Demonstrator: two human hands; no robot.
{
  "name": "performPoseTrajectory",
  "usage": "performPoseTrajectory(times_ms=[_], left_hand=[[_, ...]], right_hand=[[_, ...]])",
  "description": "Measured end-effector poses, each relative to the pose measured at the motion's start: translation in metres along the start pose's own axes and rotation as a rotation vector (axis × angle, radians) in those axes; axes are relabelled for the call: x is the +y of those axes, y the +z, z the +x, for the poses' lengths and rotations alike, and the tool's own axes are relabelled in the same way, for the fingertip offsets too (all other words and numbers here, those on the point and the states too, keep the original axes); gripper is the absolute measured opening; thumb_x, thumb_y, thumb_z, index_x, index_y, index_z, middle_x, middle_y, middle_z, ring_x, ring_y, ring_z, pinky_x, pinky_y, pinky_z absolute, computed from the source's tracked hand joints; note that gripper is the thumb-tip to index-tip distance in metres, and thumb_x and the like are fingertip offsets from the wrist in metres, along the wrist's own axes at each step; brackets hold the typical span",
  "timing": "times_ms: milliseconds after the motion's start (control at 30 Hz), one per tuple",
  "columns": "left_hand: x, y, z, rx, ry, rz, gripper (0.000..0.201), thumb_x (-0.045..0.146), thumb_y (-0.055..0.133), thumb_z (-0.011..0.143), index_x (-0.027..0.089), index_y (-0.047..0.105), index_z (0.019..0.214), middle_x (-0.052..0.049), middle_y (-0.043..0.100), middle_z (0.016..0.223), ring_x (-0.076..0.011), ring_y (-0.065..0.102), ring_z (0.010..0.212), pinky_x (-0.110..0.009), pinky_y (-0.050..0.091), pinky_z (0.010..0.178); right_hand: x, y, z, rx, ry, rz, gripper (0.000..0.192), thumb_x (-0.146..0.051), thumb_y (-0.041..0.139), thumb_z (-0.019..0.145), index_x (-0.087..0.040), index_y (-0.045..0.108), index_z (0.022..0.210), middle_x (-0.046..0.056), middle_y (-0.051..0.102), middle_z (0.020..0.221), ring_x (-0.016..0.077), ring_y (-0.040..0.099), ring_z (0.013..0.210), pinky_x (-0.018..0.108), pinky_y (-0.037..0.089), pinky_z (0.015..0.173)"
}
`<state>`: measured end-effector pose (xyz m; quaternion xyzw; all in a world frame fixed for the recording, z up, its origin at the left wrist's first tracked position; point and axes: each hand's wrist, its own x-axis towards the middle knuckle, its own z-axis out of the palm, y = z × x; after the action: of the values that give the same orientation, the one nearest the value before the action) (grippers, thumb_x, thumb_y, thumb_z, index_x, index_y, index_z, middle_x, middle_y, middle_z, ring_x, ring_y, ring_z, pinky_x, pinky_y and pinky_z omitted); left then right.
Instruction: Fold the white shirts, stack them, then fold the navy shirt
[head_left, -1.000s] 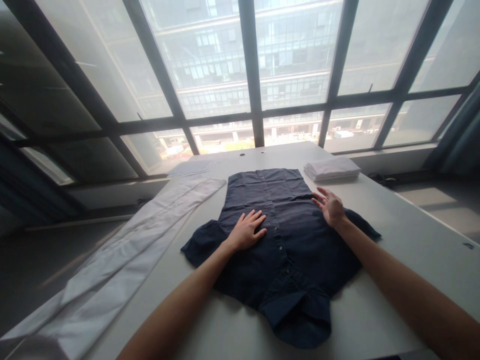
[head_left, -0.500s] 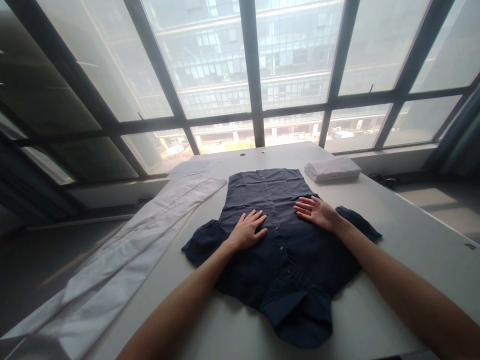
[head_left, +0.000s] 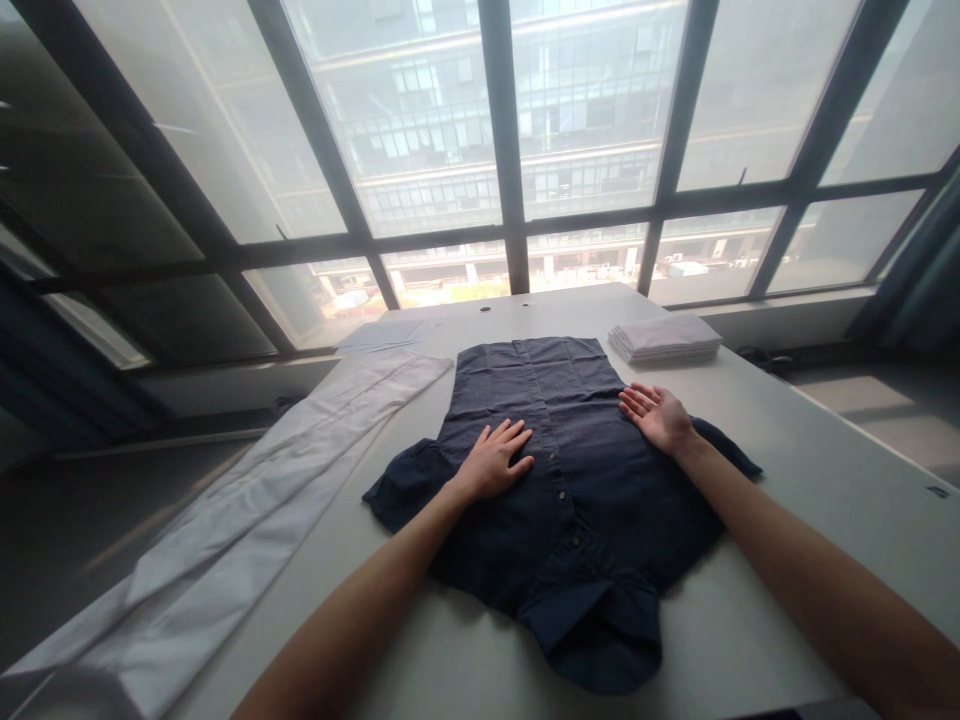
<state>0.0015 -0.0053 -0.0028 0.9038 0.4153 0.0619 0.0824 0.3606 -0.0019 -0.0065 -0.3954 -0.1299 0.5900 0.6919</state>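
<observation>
A dark navy short-sleeved button shirt (head_left: 517, 540) lies spread face up, its collar toward me and its hem toward the window. My left hand (head_left: 495, 460) rests flat on the shirt front, left of the button line, with the fingers spread. Over the shirt's right side, near the right sleeve, my right hand (head_left: 656, 418) is turned palm up with its fingers stretched out. It holds nothing; whether its back touches the cloth I cannot tell.
The shirt lies on a white table (head_left: 810, 500). A stack of folded white cloth (head_left: 664, 338) sits at the back right. Along the left edge runs a long white cloth (head_left: 277, 480), with papers (head_left: 382, 336) behind it. Large windows (head_left: 585, 120) stand beyond the table.
My right hand has slid right, away from the middle of the shirt toward its right side. My left hand has stayed in place, and the shirt looks nearly unchanged.
</observation>
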Motion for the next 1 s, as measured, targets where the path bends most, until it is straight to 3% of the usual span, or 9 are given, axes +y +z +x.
performPoseTrajectory(times_ms=[400, 767, 867, 1000], left_hand=[[0.000, -0.001, 0.000, -0.007, -0.006, -0.013, 0.064, 0.061, 0.039, 0.102, 0.031, 0.037, 0.158, -0.002, 0.026, 0.167, -0.0262, 0.016, 0.156, -0.055, 0.014, 0.125], [0.000, -0.001, -0.001, -0.005, -0.008, -0.018, 0.063, 0.061, 0.039, 0.102, 0.032, 0.037, 0.158, -0.002, 0.027, 0.167, -0.0267, 0.016, 0.156, -0.055, 0.013, 0.125], [0.000, 0.000, -0.001, -0.003, -0.006, -0.015, 0.063, 0.062, 0.038, 0.102, 0.032, 0.037, 0.158, -0.002, 0.026, 0.167, -0.0267, 0.016, 0.156, -0.055, 0.013, 0.125], [-0.001, 0.000, 0.000, -0.004, -0.001, -0.012, 0.063, 0.062, 0.038, 0.102, 0.032, 0.036, 0.158, -0.002, 0.026, 0.167, -0.0271, 0.016, 0.156, -0.056, 0.012, 0.125]], right_hand=[[0.000, 0.000, 0.000, -0.006, 0.004, -0.018, 0.028, -0.027, 0.038, 0.102, -0.018, 0.065, 0.106, 0.014, 0.066, 0.112, 0.0195, 0.068, 0.104, 0.029, 0.065, 0.076], [0.001, -0.002, 0.000, -0.043, -0.003, -0.067, 0.031, -0.028, 0.039, 0.102, -0.023, 0.064, 0.119, 0.012, 0.070, 0.115, 0.0217, 0.071, 0.103, 0.039, 0.065, 0.085], [-0.001, 0.008, -0.015, -0.200, 0.051, -0.103, 0.036, -0.033, 0.035, 0.105, -0.018, 0.064, 0.119, 0.015, 0.073, 0.114, 0.0231, 0.072, 0.103, 0.041, 0.062, 0.090], [0.005, 0.031, -0.049, -0.646, 0.317, -0.219, 0.047, -0.047, 0.037, 0.106, -0.017, 0.061, 0.132, 0.016, 0.067, 0.132, 0.0266, 0.066, 0.121, 0.046, 0.052, 0.104]])
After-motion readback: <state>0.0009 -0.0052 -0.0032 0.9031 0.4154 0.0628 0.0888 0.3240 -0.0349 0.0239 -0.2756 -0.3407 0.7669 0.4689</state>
